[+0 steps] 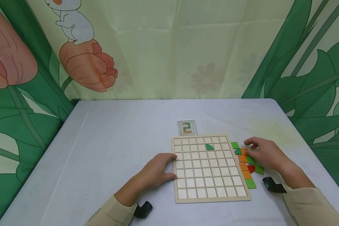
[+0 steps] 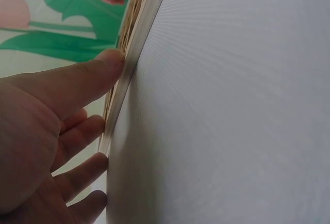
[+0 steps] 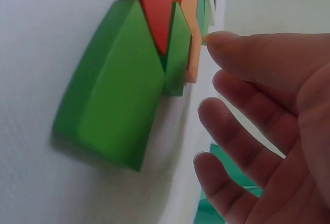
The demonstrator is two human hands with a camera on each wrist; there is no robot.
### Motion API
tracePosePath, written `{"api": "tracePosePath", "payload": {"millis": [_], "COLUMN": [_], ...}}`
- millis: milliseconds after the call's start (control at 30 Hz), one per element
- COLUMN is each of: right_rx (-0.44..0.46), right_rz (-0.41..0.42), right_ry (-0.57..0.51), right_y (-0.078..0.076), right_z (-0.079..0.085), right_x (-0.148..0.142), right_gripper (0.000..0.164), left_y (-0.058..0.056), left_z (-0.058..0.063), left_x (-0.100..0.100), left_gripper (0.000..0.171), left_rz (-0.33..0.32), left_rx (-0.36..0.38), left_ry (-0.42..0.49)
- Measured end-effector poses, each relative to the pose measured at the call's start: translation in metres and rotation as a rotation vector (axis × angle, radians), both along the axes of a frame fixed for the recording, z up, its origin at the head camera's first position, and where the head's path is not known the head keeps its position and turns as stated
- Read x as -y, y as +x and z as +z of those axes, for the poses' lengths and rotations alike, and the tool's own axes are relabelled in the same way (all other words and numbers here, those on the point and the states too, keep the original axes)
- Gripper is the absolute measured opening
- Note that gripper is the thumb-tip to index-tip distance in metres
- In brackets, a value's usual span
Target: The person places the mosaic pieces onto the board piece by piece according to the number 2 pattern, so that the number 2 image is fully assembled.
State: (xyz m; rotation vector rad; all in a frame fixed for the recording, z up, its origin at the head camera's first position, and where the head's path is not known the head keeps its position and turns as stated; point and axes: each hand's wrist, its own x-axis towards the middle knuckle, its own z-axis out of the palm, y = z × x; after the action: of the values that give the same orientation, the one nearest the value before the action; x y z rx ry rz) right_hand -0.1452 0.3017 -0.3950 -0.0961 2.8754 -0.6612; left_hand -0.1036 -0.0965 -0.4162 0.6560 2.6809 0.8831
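Observation:
A wooden grid board [image 1: 212, 200] lies flat, with one dark green quarter-round piece [image 1: 209, 147] in an upper cell. My left hand [image 1: 153, 171] touches the board's left edge, its thumb and fingers spread apart along the rim. Over the loose pieces at the board's right side, my right hand [image 1: 265, 153] hovers with loosely bent fingers and nothing visible between them. Those pieces include orange squares [image 1: 243, 158], a red piece [image 1: 251, 169] and a light green tile [image 1: 250, 184]. A green block [image 3: 111, 87] appears large in the right wrist view, apart from the fingers.
A small gridded pattern card [image 1: 187, 127] with a coloured figure lies just beyond the board. White cloth [image 1: 101, 150] covers the table. A printed curtain [image 1: 169, 56] hangs behind it. Black wrist devices [image 1: 143, 209] sit at both sleeves.

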Motion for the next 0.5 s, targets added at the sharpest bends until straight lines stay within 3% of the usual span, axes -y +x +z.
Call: {"api": "tracePosePath", "payload": {"millis": [500], "right_rx": [0.015], "right_rz": [-0.002], "right_ry": [0.026], "right_y": [-0.0021], "right_z": [-0.0022], "right_x": [0.0010], "right_gripper": [0.043], "left_y": [-0.0011], "left_z": [-0.0007], "left_x": [0.0002], "left_gripper": [0.062], "left_rz": [-0.011], "left_rx": [-0.005], "left_ry": [0.002]}}
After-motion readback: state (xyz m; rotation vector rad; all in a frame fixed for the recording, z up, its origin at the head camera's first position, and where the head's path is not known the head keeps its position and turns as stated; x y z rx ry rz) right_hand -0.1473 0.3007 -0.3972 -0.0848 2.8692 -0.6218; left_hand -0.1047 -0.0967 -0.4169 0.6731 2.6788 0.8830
